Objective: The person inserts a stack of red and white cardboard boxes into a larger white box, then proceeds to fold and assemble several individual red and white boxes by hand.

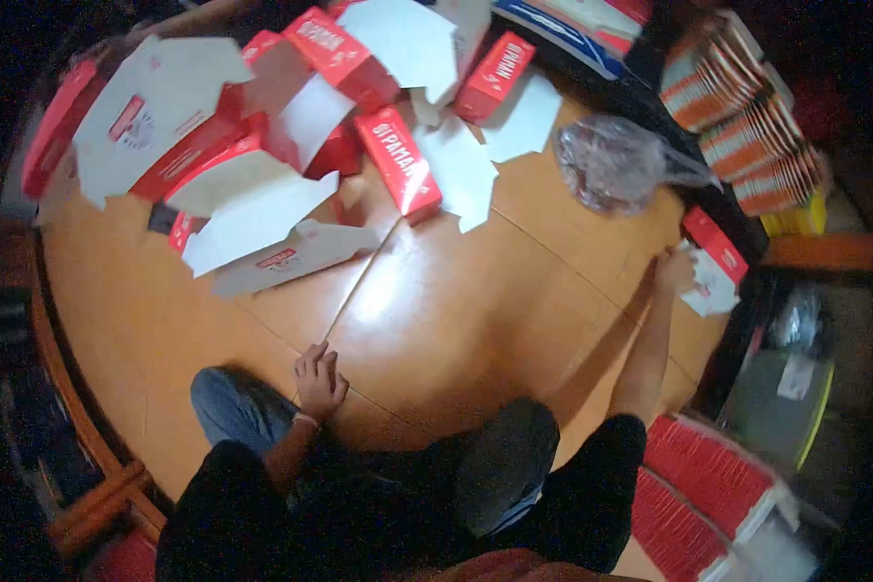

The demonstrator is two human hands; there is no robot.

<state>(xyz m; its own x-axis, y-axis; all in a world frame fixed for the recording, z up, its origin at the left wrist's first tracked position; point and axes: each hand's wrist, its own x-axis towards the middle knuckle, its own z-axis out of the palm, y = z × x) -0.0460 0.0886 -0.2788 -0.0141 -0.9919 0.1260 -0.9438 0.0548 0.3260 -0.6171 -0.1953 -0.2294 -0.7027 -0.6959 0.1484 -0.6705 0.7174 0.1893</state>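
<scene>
The red-and-white box lies at the floor's right side; a hard tug by the right hand could crease its white flap. That arm stretches out, nearly straight; blur hides whether its fingers pinch or merely touch. The left hand, loosely curled and holding nothing, hovers near the knees.

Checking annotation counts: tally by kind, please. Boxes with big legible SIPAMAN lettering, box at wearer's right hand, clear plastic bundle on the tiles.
SIPAMAN-lettered boxes: 3
Box at right hand: 1
Clear plastic bundle on the tiles: 1
Total: 5
</scene>
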